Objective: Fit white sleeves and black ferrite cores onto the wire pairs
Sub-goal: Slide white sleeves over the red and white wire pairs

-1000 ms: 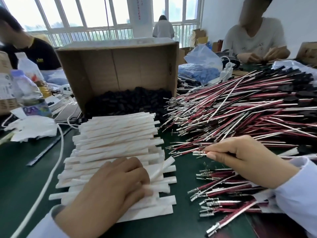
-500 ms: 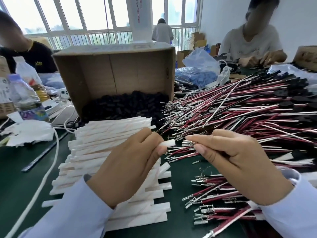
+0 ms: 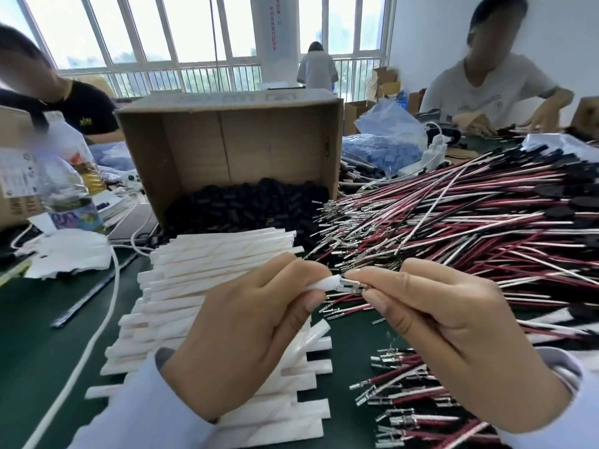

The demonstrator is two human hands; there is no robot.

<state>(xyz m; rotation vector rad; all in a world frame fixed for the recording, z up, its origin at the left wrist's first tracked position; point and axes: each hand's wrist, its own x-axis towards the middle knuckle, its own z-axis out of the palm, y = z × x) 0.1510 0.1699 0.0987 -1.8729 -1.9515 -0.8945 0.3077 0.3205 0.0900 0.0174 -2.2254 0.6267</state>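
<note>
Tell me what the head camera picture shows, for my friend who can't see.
The left hand pinches a white sleeve while the right hand holds a wire pair, metal tips first, at its open end. Behind them sit a stack of sleeves, a cardboard box of black ferrite cores and a pile of red-and-white wires.

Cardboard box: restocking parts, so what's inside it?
The cardboard box holds a heap of black ferrite cores. Anything beneath the heap is covered; white sleeves hide its front edge.

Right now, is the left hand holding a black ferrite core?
No: the left hand pinches a white sleeve, its end at the wire pair that the right hand pinches.
</note>
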